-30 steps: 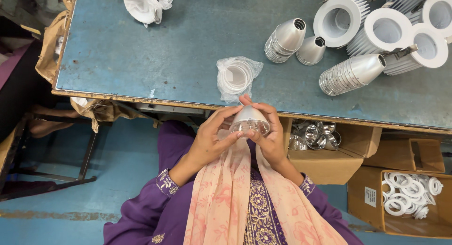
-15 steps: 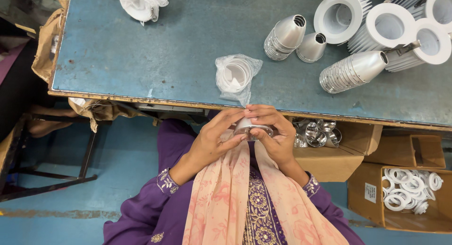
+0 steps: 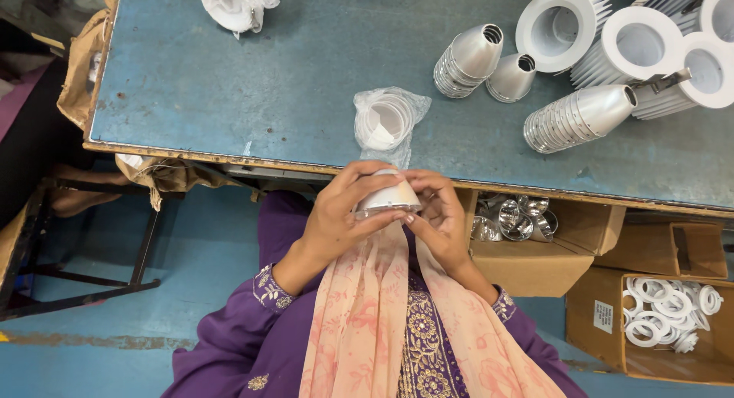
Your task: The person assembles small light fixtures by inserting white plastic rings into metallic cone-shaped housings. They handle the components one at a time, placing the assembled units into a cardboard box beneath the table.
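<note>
Both hands hold one small silver cone-shaped reflector (image 3: 388, 200) just below the table's front edge, over my lap. My left hand (image 3: 336, 218) wraps around its left side, thumb and fingers on the wide rim. On the other side my right hand (image 3: 442, 214) cups it, fingertips touching the cone. Directly above the hands, on the blue-grey table (image 3: 252, 92), lies a clear plastic bag of white rings (image 3: 386, 123).
Two stacks of nested silver reflectors (image 3: 466, 60) (image 3: 577, 116) and a single one (image 3: 511, 77) lie on the table. White round finned housings (image 3: 604, 38) stand far right. A crumpled white bag (image 3: 235, 3) sits far back. Cardboard boxes hold shiny reflectors (image 3: 508, 218) and white rings (image 3: 665, 318) at right.
The hands have drawn the reflector slightly lower and turned it, with the fingers closing more tightly around it. Nothing on the table has moved.
</note>
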